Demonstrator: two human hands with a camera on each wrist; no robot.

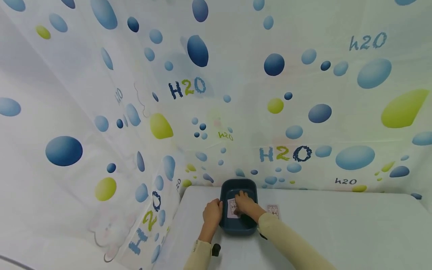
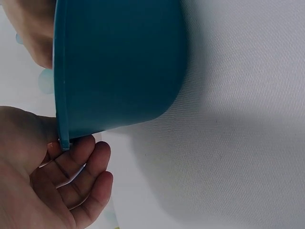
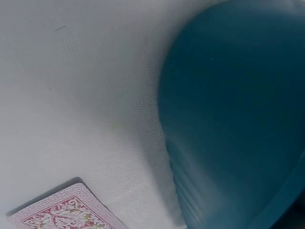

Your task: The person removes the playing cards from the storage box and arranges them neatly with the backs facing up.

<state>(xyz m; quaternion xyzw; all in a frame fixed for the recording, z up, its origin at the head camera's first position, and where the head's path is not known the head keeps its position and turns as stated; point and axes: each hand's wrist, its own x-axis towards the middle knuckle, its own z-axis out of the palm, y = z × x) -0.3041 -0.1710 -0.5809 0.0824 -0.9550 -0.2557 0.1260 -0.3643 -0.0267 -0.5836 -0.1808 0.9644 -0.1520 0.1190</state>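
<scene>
A dark teal plastic basin (image 1: 238, 229) stands on the white table. My left hand (image 1: 213, 213) grips its left rim; in the left wrist view the thumb passes behind the rim and the fingers curl outside it. My right hand (image 1: 247, 204) reaches inside over the right wall, thumb and fingers bent at the edge of a playing card (image 1: 231, 210) with a red-patterned back. The fingers partly cover that card. The right wrist view shows only the outer wall of the basin (image 3: 228, 109), not the hand.
Right of the basin, a second playing card (image 1: 273, 210) lies patterned side up on the white table (image 1: 337, 232), under the right forearm's far side. Behind and to the left hangs a white curtain (image 1: 236, 112) printed with blue and green drops.
</scene>
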